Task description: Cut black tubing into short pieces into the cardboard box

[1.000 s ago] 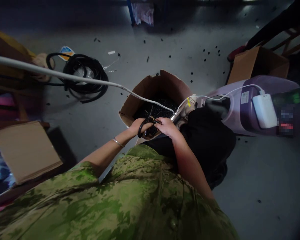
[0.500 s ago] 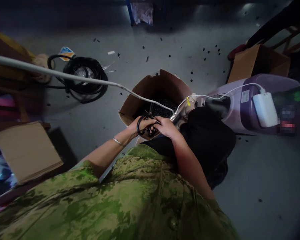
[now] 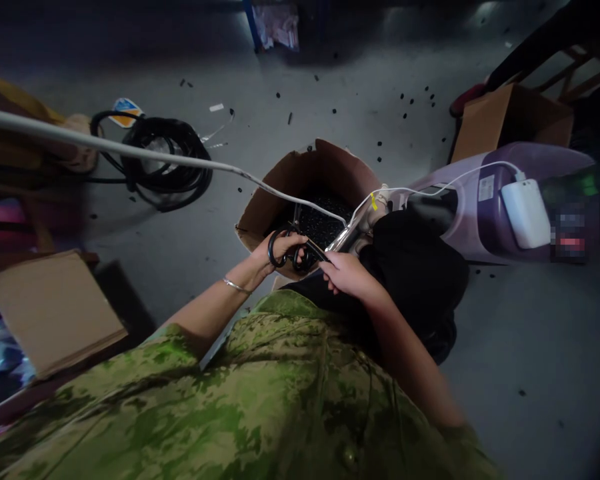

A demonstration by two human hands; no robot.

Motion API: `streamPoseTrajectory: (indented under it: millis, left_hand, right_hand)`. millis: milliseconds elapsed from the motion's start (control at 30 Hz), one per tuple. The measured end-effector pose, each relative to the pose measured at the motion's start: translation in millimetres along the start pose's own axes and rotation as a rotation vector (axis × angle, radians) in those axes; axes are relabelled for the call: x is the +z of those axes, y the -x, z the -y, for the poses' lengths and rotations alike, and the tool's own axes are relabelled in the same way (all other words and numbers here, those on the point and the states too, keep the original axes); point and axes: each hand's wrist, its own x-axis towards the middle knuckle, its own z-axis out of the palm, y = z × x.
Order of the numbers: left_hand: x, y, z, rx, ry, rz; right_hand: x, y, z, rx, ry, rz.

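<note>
My left hand is closed through the black loop handles of a pair of scissors, held over the near rim of an open cardboard box filled with small black pieces. My right hand sits just right of the scissors, fingers curled in a pinch on a thin black strip that reaches toward the blades. Both hands hover above my lap, which is covered in black cloth.
A white cable crosses from the left to a purple machine bearing a white adapter. Coiled black hose lies on the grey floor, with scattered black bits. Cardboard boxes stand at left and upper right.
My right hand has drawn back toward me and away from the scissors. The left hand has raised the scissors slightly, its loops now plainly showing.
</note>
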Motion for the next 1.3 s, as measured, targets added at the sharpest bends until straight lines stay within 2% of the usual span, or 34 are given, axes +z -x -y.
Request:
streamPoseTrajectory:
  millis: [100, 167, 333, 400, 433, 567, 700, 767, 933, 1133, 1233, 1300]
  left_hand:
    - [3.2, 6.7, -6.5, 0.004, 0.002, 0.022]
    - [4.5, 9.6, -10.7, 0.052, -0.008, 0.028]
    - [-2.7, 12.2, -22.5, 0.213, -0.117, 0.038]
    - [-9.3, 12.9, -24.0, 0.253, -0.203, 0.01]
    - [-12.8, 13.4, -23.3, 0.262, -0.262, -0.007]
    - [-23.6, 15.5, -9.7, 0.269, -0.52, -0.102]
    - [-25.8, 15.3, 9.4, 0.27, -0.62, -0.147]
    - [-25.6, 14.5, 15.5, 0.28, -0.677, -0.146]
    - [-28.7, 13.6, 22.0, 0.322, -0.926, -0.15]
    - [-30.8, 11.8, 27.1, 0.368, -1.086, -0.161]
    - [-29.1, 9.1, 28.8, 0.427, -1.145, -0.141]
    - [-28.1, 7.4, 30.0, 0.44, -1.158, -0.13]
  right_hand:
    - [-8.0, 17.1, -3.9, -0.001, -0.051, -0.039]
    - [-17.7, 17.3, 2.8, -0.05, -0.002, -0.119]
    - [-45.9, -17.5, 50.5, -0.29, 0.243, -0.422]
    - [-48.9, -32.6, 64.1, -0.32, 0.305, -0.469]
    - [-47.1, -38.0, 66.2, -0.311, 0.338, -0.45]
    - [-25.6, -43.9, 47.1, -0.195, 0.435, -0.337]
    - [-5.0, -37.8, 22.0, -0.101, 0.44, -0.376]
    - [-0.5, -36.4, 17.1, -0.107, 0.415, -0.377]
    - [-1.2, -41.1, 14.7, -0.171, 0.303, -0.397]
    - [-5.1, -57.5, 4.4, -0.222, 0.205, -0.392]
    - [-4.4, -65.5, -1.2, -0.237, 0.073, -0.402]
    - [-2.6, -69.4, -4.1, -0.25, -0.04, -0.364]
